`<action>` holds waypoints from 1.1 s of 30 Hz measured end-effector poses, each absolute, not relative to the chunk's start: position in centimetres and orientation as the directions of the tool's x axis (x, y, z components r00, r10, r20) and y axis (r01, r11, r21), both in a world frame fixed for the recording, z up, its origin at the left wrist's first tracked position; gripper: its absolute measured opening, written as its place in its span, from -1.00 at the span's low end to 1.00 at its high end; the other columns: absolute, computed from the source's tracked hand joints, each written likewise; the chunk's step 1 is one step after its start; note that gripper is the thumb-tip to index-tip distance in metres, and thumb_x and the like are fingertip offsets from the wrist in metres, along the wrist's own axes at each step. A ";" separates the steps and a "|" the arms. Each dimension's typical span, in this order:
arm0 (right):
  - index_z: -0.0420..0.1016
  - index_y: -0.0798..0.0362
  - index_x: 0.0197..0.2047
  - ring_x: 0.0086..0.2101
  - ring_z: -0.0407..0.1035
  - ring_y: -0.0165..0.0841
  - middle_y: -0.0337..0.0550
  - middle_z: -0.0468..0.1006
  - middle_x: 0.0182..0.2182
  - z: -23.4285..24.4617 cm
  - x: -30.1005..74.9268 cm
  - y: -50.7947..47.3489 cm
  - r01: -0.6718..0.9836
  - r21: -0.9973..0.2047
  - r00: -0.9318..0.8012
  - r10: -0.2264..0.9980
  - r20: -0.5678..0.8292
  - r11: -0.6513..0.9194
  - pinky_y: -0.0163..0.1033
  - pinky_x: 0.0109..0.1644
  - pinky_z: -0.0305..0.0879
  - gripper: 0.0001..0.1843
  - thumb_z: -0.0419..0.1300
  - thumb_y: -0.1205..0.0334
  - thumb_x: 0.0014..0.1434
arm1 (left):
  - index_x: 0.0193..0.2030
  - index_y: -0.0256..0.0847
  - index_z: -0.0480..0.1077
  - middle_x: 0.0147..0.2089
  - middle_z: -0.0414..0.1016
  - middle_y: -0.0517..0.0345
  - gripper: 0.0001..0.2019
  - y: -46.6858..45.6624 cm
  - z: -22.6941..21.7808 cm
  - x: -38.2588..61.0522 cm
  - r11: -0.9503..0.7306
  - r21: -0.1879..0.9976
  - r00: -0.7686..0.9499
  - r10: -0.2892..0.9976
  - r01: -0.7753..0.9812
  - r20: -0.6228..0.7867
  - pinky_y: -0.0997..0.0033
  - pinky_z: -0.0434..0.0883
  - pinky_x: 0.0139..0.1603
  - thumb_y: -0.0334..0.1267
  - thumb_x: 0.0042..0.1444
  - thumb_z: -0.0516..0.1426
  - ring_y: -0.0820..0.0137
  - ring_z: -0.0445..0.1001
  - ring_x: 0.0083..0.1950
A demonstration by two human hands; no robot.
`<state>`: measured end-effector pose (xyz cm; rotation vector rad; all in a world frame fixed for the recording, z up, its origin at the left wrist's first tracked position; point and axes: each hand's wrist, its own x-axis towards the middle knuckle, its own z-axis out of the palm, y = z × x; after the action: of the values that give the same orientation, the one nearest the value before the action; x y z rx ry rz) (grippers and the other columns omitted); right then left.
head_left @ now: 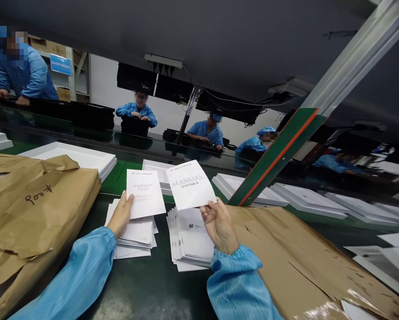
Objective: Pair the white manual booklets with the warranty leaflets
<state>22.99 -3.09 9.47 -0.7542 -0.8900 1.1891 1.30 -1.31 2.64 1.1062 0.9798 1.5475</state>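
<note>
My left hand (121, 213) is closed on the edge of a white warranty policy leaflet (145, 193), thumb on its printed front. Between the thumb and fingers of my right hand (220, 224) is the lower corner of a white manual (191, 184), held up and tilted. Below the leaflet lies a loose stack of white booklets (135, 240), its sheets not squared. Another stack of booklets (189, 242), with a small black logo on top, sits under the manual, partly hidden by my right hand.
Brown paper packages flank the booklets, one at left (42, 200) and one at right (286, 253). White box trays (75, 155) stand along the green line behind. A slanted metal post (279, 155) rises at right. Several people in blue work clothes sit or stand across the line.
</note>
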 end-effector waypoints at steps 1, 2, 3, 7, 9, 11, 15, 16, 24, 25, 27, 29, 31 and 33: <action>0.21 0.02 -0.45 -0.58 0.30 -0.58 -0.37 0.37 -0.52 9.2 22.4 -2.8 -0.455 -0.874 0.070 0.986 0.154 0.169 -0.54 -0.62 0.19 -0.83 0.13 0.37 -0.17 | 0.07 -0.18 -0.02 0.10 0.11 0.03 -0.54 -1.3 2.6 1.3 -0.226 0.945 -0.131 0.971 -0.235 0.199 0.37 0.19 -0.01 -0.10 0.02 -0.12 0.35 0.17 0.05; 0.23 0.01 -0.41 -0.54 0.33 -0.55 -0.34 0.40 -0.48 8.9 21.9 -2.6 -0.448 -0.887 0.003 0.992 0.124 0.112 -0.51 -0.58 0.23 -0.81 0.12 0.38 -0.16 | 0.08 -0.18 -0.03 0.11 0.10 0.03 -0.54 -1.3 2.6 1.3 -0.233 0.944 -0.131 0.970 -0.232 0.207 0.37 0.16 0.01 -0.10 0.02 -0.12 0.35 0.15 0.06; 0.24 0.01 -0.36 -0.52 0.34 -0.52 -0.31 0.41 -0.44 8.6 21.3 -2.3 -0.428 -0.902 -0.063 0.994 0.090 0.054 -0.49 -0.56 0.25 -0.78 0.11 0.38 -0.15 | 0.08 -0.19 -0.02 0.11 0.09 0.03 -0.54 -1.3 2.6 1.3 -0.239 0.942 -0.130 0.968 -0.236 0.214 0.36 0.14 0.03 -0.10 0.02 -0.12 0.35 0.13 0.07; 0.24 0.02 -0.23 -0.54 0.36 -0.50 -0.23 0.43 -0.39 7.1 19.9 -1.4 -0.316 -0.944 -0.190 0.981 -0.039 -0.099 -0.47 -0.54 0.27 -0.70 0.11 0.36 -0.10 | 0.06 -0.18 0.02 0.11 0.09 0.04 -0.54 -1.5 2.7 1.5 -0.256 0.916 -0.123 0.966 -0.308 0.228 0.35 0.08 0.06 -0.12 0.00 -0.08 0.33 0.10 0.09; 0.25 0.02 -0.21 -0.55 0.35 -0.50 -0.22 0.44 -0.40 6.5 19.6 -1.1 -0.285 -0.952 -0.203 0.978 -0.051 -0.109 -0.46 -0.54 0.27 -0.70 0.11 0.33 -0.09 | 0.06 -0.17 0.02 0.10 0.12 0.03 -0.53 -1.6 2.8 1.5 -0.245 0.902 -0.110 0.969 -0.356 0.220 0.32 0.09 0.05 -0.14 -0.02 -0.04 0.32 0.12 0.08; 0.27 0.04 -0.23 -0.58 0.33 -0.52 -0.22 0.44 -0.42 6.0 19.7 -0.9 -0.261 -0.960 -0.222 0.974 -0.043 -0.102 -0.47 -0.59 0.24 -0.72 0.13 0.30 -0.09 | 0.06 -0.18 0.01 0.08 0.14 0.00 -0.50 -1.8 3.1 1.5 -0.226 0.891 -0.056 0.973 -0.393 0.222 0.29 0.11 0.03 -0.19 -0.06 0.02 0.29 0.15 0.06; 0.35 0.10 -0.37 -0.69 0.13 -0.64 -0.21 0.43 -0.44 5.2 20.3 -0.6 -0.287 -0.951 -0.251 0.967 -0.043 -0.117 -0.53 -0.73 0.03 -0.83 0.17 0.27 -0.12 | 0.02 -0.22 0.05 0.06 0.18 -0.02 -0.45 -2.1 3.6 1.5 -0.204 0.894 0.060 0.967 -0.399 0.248 0.26 0.12 0.03 -0.31 -0.16 0.12 0.27 0.16 0.05; 0.36 0.10 -0.39 -0.70 0.09 -0.66 -0.21 0.43 -0.43 5.0 20.4 -0.5 -0.304 -0.943 -0.260 0.964 -0.054 -0.135 -0.53 -0.74 -0.01 -0.84 0.17 0.28 -0.13 | 0.01 -0.22 0.06 0.05 0.18 -0.03 -0.46 -2.2 3.6 1.4 -0.199 0.897 0.072 0.967 -0.394 0.246 0.25 0.11 0.04 -0.32 -0.17 0.13 0.27 0.16 0.05; 0.35 0.12 -0.42 -0.76 -0.08 -0.67 -0.26 0.39 -0.61 5.1 20.4 -0.9 -0.191 -0.974 -0.354 0.934 -0.049 -0.123 -0.46 -0.74 -0.26 -0.83 0.15 0.21 -0.11 | 0.04 -0.19 0.01 0.05 0.18 -0.05 -0.49 -2.5 3.9 1.4 -0.082 0.878 0.127 0.979 -0.471 0.159 0.25 0.21 -0.05 -0.24 -0.08 0.06 0.26 0.22 0.00; 0.34 0.13 -0.42 -0.77 -0.09 -0.66 -0.30 0.35 -0.70 5.0 20.3 -1.0 -0.138 -0.987 -0.325 0.945 -0.030 -0.079 -0.45 -0.74 -0.28 -0.82 0.13 0.19 -0.10 | 0.05 -0.16 -0.01 0.06 0.16 -0.03 -0.50 -2.6 3.9 1.4 -0.060 0.878 0.142 0.979 -0.475 0.144 0.25 0.24 -0.08 -0.22 -0.07 0.04 0.27 0.22 0.00; 0.31 0.13 -0.43 -0.79 -0.08 -0.61 -0.37 0.24 -0.84 4.8 20.2 -1.0 -0.030 -0.999 -0.248 0.968 0.019 0.012 -0.44 -0.74 -0.28 -0.80 0.09 0.15 -0.07 | 0.05 -0.10 -0.02 0.07 0.15 -0.01 -0.51 -2.9 4.0 1.3 0.005 0.897 0.207 0.973 -0.442 0.097 0.28 0.30 -0.16 -0.19 -0.05 0.02 0.27 0.25 -0.03; 0.29 0.13 -0.42 -0.79 -0.04 -0.58 -0.40 0.20 -0.87 4.6 20.2 -0.9 0.040 -0.996 -0.192 0.979 0.074 0.083 -0.43 -0.73 -0.22 -0.78 0.07 0.13 -0.06 | 0.03 -0.11 -0.01 0.05 0.17 -0.03 -0.51 -3.2 4.1 1.2 0.081 0.935 0.334 0.942 -0.346 0.042 0.31 0.34 -0.23 -0.20 -0.07 0.05 0.27 0.30 -0.08; 0.28 0.13 -0.40 -0.78 0.02 -0.56 -0.39 0.24 -0.85 4.3 20.2 -0.8 0.066 -0.990 -0.171 0.979 0.112 0.125 -0.43 -0.71 -0.14 -0.76 0.06 0.11 -0.05 | 0.02 -0.18 0.00 -0.01 0.23 -0.09 -0.49 -3.4 4.2 1.1 0.111 0.964 0.423 0.906 -0.241 0.002 0.34 0.35 -0.28 -0.22 -0.10 0.07 0.29 0.37 -0.17; 0.28 0.14 -0.40 -0.75 0.07 -0.54 -0.37 0.27 -0.83 4.2 20.2 -0.8 0.071 -0.986 -0.163 0.977 0.140 0.153 -0.42 -0.69 -0.07 -0.74 0.06 0.09 -0.05 | 0.01 -0.24 -0.01 -0.05 0.27 -0.14 -0.49 -3.5 4.3 1.2 0.104 0.975 0.401 0.916 -0.195 -0.018 0.39 0.35 -0.32 -0.22 -0.09 0.06 0.33 0.41 -0.26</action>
<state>20.19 -0.77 4.20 -1.0789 -1.4527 1.1708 1.17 -3.47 4.30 1.1757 0.7871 0.9575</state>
